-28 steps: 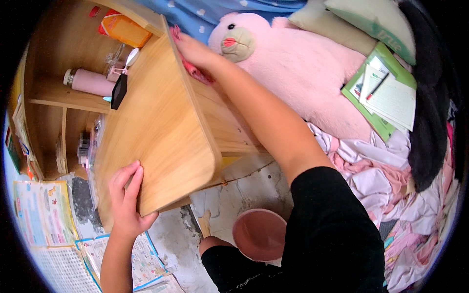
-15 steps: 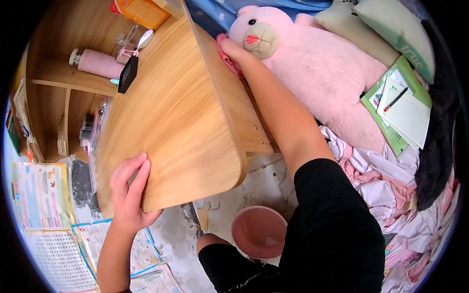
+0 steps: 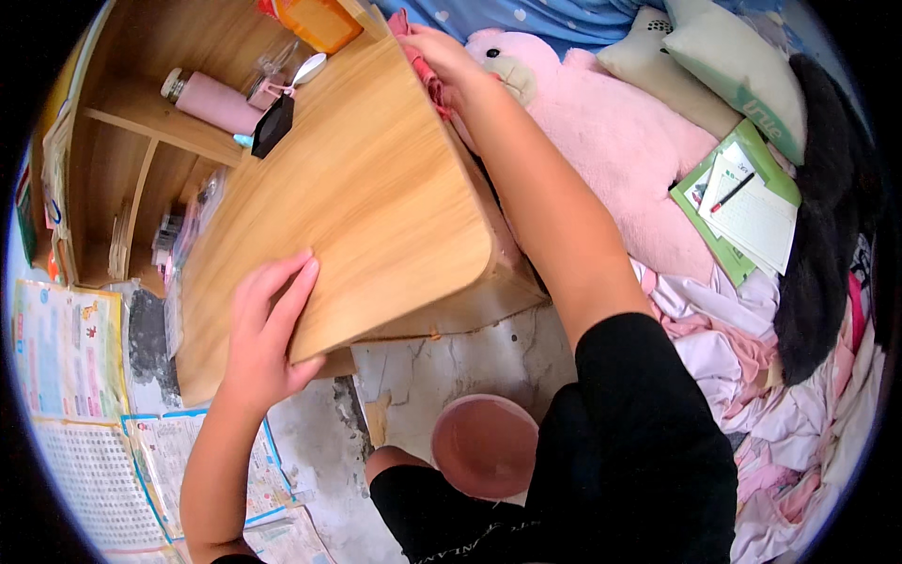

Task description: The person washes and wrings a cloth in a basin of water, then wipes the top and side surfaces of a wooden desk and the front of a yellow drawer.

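The light wood desktop point(image 3: 385, 207) fills the middle of the view, its rounded corner toward me. My left hand point(image 3: 272, 329) grips its near edge, fingers lying on top and thumb below. At the far right edge of the desktop, my right hand point(image 3: 453, 66) holds a crumpled pinkish-red cloth point(image 3: 427, 83) against the wood. The fingertips of that hand are partly hidden by the cloth and the edge. Just right of this hand lies a large pink teddy bear point(image 3: 611, 141), its muzzle partly covered by my forearm.
A pink bottle point(image 3: 216, 101), a black box-like object point(image 3: 273, 127) and an orange packet point(image 3: 324, 23) stand by the shelf at left. A pink bucket point(image 3: 484, 446) is on the floor by my leg. Pillows point(image 3: 738, 80), a green folder point(image 3: 742, 268) and rumpled bedding point(image 3: 714, 376) lie right.
My right hand and the cloth have moved from the desk's side panel up to the desktop's edge. My left hand keeps its hold on the near edge. The whole view has shifted slightly.
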Demonstrator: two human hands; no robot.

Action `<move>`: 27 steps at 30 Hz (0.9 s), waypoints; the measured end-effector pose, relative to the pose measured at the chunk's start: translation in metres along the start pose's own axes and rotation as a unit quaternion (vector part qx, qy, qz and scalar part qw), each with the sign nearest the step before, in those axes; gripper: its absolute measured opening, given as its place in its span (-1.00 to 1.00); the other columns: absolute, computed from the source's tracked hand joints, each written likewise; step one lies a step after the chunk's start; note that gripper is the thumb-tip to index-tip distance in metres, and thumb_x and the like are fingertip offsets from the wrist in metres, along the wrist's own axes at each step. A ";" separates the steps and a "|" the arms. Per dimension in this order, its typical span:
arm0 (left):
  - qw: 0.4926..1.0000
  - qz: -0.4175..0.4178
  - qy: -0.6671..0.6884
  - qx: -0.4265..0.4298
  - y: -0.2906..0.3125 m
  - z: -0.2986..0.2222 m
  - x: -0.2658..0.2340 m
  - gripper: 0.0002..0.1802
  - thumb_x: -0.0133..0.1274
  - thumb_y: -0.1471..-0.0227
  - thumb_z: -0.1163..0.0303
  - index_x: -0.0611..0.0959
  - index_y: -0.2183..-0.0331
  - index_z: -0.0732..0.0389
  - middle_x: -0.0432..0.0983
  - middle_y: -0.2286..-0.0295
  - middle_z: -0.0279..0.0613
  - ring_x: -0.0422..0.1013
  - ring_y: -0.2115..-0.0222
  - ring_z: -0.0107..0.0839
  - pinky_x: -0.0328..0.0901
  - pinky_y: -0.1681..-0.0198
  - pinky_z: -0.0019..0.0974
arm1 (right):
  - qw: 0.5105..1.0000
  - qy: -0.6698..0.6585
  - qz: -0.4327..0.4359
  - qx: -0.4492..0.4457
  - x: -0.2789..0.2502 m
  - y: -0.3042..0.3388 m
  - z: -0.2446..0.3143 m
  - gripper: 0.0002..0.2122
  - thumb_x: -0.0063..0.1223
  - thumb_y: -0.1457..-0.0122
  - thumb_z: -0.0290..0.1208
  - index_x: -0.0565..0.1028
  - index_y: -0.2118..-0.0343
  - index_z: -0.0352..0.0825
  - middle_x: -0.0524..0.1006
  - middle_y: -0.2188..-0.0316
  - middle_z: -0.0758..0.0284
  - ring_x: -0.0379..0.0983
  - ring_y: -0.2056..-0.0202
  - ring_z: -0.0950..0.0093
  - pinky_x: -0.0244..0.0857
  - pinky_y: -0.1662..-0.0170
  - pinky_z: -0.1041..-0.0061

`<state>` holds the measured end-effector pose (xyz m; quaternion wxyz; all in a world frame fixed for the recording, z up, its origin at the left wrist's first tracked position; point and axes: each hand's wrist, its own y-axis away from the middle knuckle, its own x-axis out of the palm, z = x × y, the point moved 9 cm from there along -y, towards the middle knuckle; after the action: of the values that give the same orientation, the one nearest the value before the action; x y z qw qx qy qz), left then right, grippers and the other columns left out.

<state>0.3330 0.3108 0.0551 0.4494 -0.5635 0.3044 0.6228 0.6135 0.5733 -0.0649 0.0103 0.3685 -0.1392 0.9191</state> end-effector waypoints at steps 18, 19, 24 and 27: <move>0.997 -0.064 0.038 0.021 0.015 0.001 -0.008 0.09 0.44 0.35 0.46 0.49 -0.32 0.09 0.41 -0.24 -0.13 0.33 -0.23 0.01 0.29 -0.33 0.00 | 0.930 0.282 -0.181 -0.153 0.078 0.347 0.119 -0.55 -0.02 -0.50 -0.39 0.35 -0.38 -0.43 0.56 -0.13 0.30 0.51 -0.04 0.57 0.41 -0.12 0.48; 0.996 -0.074 0.035 0.027 0.017 0.003 -0.007 0.10 0.45 0.34 0.45 0.47 -0.33 0.09 0.40 -0.25 -0.13 0.33 -0.23 0.01 0.29 -0.33 0.00 | 0.894 0.350 -0.173 -0.220 0.096 0.336 0.146 -0.55 -0.02 -0.50 -0.40 0.36 -0.37 -0.42 0.57 -0.11 0.29 0.52 -0.02 0.57 0.41 -0.11 0.48; 0.986 -0.163 0.041 0.021 0.022 0.005 -0.014 0.18 0.49 0.30 0.34 0.36 -0.40 0.09 0.33 -0.29 -0.13 0.28 -0.26 0.02 0.26 -0.35 0.02 | 0.702 0.690 -0.027 -0.177 0.142 0.174 0.152 -0.59 -0.17 -0.54 -0.27 0.41 -0.34 -0.31 0.62 -0.05 0.10 0.58 -0.05 0.35 0.41 -0.15 0.40; 0.972 -0.235 0.004 0.016 0.039 0.004 -0.025 0.25 0.53 0.28 0.24 0.29 -0.42 0.14 0.30 -0.31 -0.11 0.24 -0.29 0.02 0.23 -0.37 0.00 | 0.601 0.798 0.043 -0.014 0.168 0.141 0.059 -0.60 -0.12 -0.50 -0.23 0.49 -0.30 -0.22 0.60 -0.09 0.19 0.51 -0.08 0.34 0.38 -0.18 0.33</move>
<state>0.2950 0.2923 0.0752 0.5906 -0.6146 0.1749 0.4928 0.5138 0.4079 0.0550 0.0825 -0.5176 -0.1040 0.8453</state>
